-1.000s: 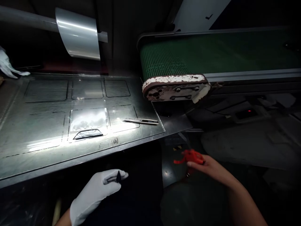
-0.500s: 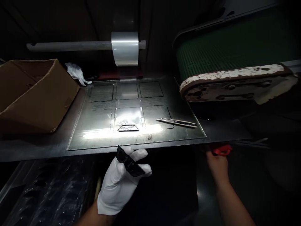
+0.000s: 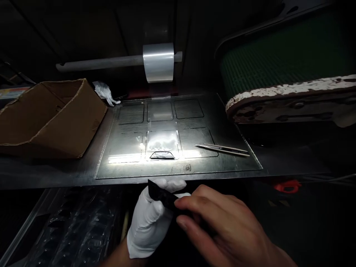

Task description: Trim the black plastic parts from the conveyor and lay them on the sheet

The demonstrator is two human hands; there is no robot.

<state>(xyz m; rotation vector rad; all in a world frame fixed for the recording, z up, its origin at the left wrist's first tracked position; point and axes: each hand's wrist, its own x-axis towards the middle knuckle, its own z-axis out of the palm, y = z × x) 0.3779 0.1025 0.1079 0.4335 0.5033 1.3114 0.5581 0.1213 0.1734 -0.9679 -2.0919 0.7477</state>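
Left hand (image 3: pixel 151 222) in a white glove, low in the middle, in front of the bench (image 3: pixel 55 174). Fingers curled around a small flat black plastic piece (image 3: pixel 161 194), pinched tight, held just below the bench's front edge. Bare right hand (image 3: pixel 219 226) close beside it, fingers bent, fingertips (image 3: pixel 182 202) touching the right end of the same black piece. Cannot tell if gripping or only touching.

On the bench, a big shiny metal plate with square outlines (image 3: pixel 178 163). Bright light on the middle square. Small dark flat shape (image 3: pixel 162 155) lying there, near the front. Thin silver tweezers (image 3: pixel 222 149) lying flat to the right on the plate. Open brown cardboard box (image 3: pixel 52 118) at the left. Crumpled white glove (image 3: pixel 104 92) behind the box. Roll of clear film on a grey bar (image 3: pixel 158 66) at the back. Green belt with a chipped white end (image 3: pixel 278 89) at the right. Small red thing (image 3: pixel 287 186) below the bench edge, well apart from both hands.
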